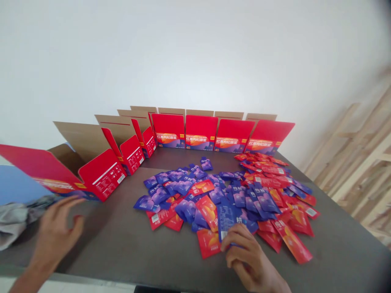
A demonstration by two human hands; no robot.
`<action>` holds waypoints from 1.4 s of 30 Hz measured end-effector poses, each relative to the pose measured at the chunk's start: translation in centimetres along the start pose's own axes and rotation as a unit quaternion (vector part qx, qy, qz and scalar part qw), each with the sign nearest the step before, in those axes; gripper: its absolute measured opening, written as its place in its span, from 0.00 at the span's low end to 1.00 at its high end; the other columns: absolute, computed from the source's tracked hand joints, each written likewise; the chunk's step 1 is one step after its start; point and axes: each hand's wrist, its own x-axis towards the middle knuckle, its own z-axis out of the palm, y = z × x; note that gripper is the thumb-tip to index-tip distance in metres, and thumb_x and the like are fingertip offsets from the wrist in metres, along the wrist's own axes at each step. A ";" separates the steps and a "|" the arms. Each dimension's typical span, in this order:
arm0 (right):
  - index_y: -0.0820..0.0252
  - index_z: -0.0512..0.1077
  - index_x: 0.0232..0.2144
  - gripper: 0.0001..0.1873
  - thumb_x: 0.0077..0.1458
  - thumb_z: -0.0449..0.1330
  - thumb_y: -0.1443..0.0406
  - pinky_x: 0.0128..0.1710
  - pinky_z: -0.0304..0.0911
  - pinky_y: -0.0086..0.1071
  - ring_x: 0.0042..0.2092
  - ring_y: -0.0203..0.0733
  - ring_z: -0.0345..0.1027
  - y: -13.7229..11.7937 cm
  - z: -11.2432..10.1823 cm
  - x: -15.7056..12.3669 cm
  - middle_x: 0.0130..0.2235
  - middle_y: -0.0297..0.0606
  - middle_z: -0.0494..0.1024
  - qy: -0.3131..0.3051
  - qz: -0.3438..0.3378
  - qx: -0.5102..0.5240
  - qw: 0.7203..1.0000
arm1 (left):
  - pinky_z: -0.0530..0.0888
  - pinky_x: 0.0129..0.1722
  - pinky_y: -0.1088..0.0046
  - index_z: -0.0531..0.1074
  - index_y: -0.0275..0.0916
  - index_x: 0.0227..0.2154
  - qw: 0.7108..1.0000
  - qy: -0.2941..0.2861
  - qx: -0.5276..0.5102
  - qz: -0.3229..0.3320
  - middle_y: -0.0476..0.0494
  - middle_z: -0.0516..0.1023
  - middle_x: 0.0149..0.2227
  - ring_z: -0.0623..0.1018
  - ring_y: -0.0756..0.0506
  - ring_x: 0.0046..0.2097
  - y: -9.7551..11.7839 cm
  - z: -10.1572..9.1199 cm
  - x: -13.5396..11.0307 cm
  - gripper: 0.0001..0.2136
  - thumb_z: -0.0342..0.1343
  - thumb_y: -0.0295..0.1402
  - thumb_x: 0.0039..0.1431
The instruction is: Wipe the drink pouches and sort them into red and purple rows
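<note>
Right hand [253, 260] lowest in frame, grip closed on near end of blue sachet [227, 219], fingers curled over it. Sachet sits at near edge of pile [244, 191], overlapping red ones, mid-surface. Left hand [56, 230] flat on surface [122, 244], grip wide, fingers spread, holding nothing, just beside nearest box [100, 177]. Grey cloth [15, 219] left of it. Row of open red boxes [200, 136] curves behind pile, flaps up, wall [195, 53] behind.

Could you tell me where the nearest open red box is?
Head view, left side: the open red box sits just beyond the left hand, nearer than the others.
</note>
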 end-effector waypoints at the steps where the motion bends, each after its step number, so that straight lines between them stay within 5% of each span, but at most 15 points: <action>1: 0.53 0.65 0.32 0.10 0.58 0.52 0.74 0.39 0.68 0.41 0.40 0.46 0.71 0.1 0.2 -0.5 0.37 0.37 0.77 0.020 0.015 -0.003 1.000 | 0.67 0.70 0.49 0.72 0.58 0.53 0.999 0.017 -0.019 0.021 0.60 0.80 0.58 0.74 0.36 0.64 0.0 2.2 0.1 0.17 0.52 0.45 0.62; 3: 0.53 0.65 0.32 0.10 0.58 0.52 0.74 0.39 0.69 0.43 0.41 0.47 0.71 0.2 0.5 -1.3 0.38 0.38 0.77 0.051 0.034 -0.009 0.998 | 0.65 0.71 0.54 0.72 0.50 0.57 0.996 -0.065 -0.050 0.022 0.47 0.72 0.68 0.71 0.36 0.68 0.7 6.6 0.7 0.21 0.51 0.45 0.64; 7: 0.54 0.67 0.33 0.10 0.58 0.52 0.74 0.44 0.68 0.43 0.45 0.47 0.70 0.3 0.7 -1.3 0.41 0.39 0.76 0.035 0.034 -0.039 0.998 | 0.60 0.72 0.46 0.60 0.38 0.71 0.984 -0.164 -0.046 -0.045 0.30 0.56 0.75 0.56 0.33 0.76 3.0 13.2 3.7 0.32 0.44 0.48 0.69; 11: 0.54 0.72 0.45 0.15 0.57 0.54 0.72 0.55 0.66 0.50 0.56 0.52 0.68 0.0 0.4 -0.3 0.53 0.43 0.76 -0.008 0.066 -0.079 0.995 | 0.57 0.72 0.41 0.61 0.36 0.72 0.981 -0.186 -0.039 -0.034 0.27 0.57 0.75 0.55 0.29 0.76 4.7 17.0 6.5 0.33 0.45 0.48 0.69; 14: 0.53 0.69 0.60 0.29 0.56 0.61 0.65 0.66 0.57 0.59 0.68 0.60 0.57 -0.1 0.5 0.3 0.65 0.47 0.68 -0.066 0.090 -0.113 0.987 | 0.55 0.73 0.40 0.65 0.38 0.70 0.982 -0.184 -0.034 -0.022 0.30 0.59 0.75 0.53 0.28 0.76 5.7 19.0 7.1 0.30 0.46 0.46 0.69; 18: 0.51 0.58 0.72 0.45 0.57 0.67 0.50 0.74 0.39 0.61 0.77 0.62 0.39 0.1 2.0 0.5 0.77 0.48 0.49 -0.183 0.098 -0.118 0.971 | 0.53 0.73 0.40 0.68 0.41 0.68 0.985 -0.170 -0.023 -0.013 0.33 0.59 0.75 0.51 0.27 0.77 7.0 20.7 7.1 0.28 0.44 0.44 0.70; 23: 0.51 0.49 0.76 0.52 0.59 0.66 0.45 0.76 0.34 0.59 0.78 0.60 0.28 1.3 4.6 0.7 0.79 0.48 0.34 -0.236 0.111 -0.134 0.956 | 0.55 0.73 0.39 0.69 0.44 0.67 0.988 -0.156 -0.014 -0.009 0.36 0.62 0.73 0.53 0.29 0.77 8.9 22.7 8.1 0.26 0.45 0.44 0.71; 36: 0.52 0.56 0.74 0.44 0.63 0.63 0.47 0.73 0.43 0.61 0.77 0.62 0.41 6.5 7.6 5.6 0.77 0.51 0.50 -0.161 0.145 -0.266 0.939 | 0.61 0.71 0.39 0.76 0.43 0.59 0.989 -0.136 -0.059 0.021 0.34 0.68 0.69 0.63 0.31 0.73 14.2 29.3 13.9 0.20 0.51 0.37 0.68; 39: 0.53 0.59 0.73 0.42 0.64 0.61 0.45 0.73 0.43 0.60 0.76 0.62 0.43 8.0 8.2 7.6 0.76 0.52 0.52 -0.151 0.157 -0.279 0.935 | 0.64 0.69 0.39 0.75 0.41 0.58 0.987 -0.140 -0.072 0.031 0.32 0.69 0.67 0.65 0.31 0.71 14.8 28.7 15.5 0.20 0.47 0.37 0.70; 42: 0.54 0.60 0.72 0.41 0.64 0.61 0.46 0.73 0.43 0.61 0.76 0.63 0.44 9.5 8.7 9.3 0.76 0.53 0.52 -0.139 0.176 -0.296 0.929 | 0.59 0.70 0.36 0.71 0.42 0.61 0.982 -0.152 -0.083 0.073 0.33 0.67 0.69 0.63 0.33 0.72 14.5 25.6 14.7 0.22 0.41 0.40 0.73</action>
